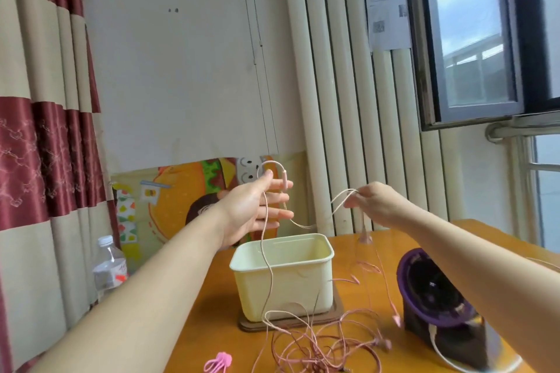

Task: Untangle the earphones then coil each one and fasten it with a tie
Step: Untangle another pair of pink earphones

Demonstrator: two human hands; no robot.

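Pink earphone cables (318, 342) lie tangled on the orange table (212, 312) in front of a cream tub. My left hand (257, 209) is raised above the tub with fingers spread; the plug end of one pink cable (283, 177) loops over thumb and forefinger, and its cord hangs down to the tangle. My right hand (375, 206) is raised to the right and pinches a loop of the same pink cable (342, 197). The cord sags between both hands. A bunch of pink ties (218, 362) lies at the table's near edge.
The cream plastic tub (281, 275) stands on a brown board (288, 322) mid-table. A purple desk fan (436, 291) with a white cord sits right of it. A water bottle (109, 266) stands left, beside the table. Curtains hang left, a window is at right.
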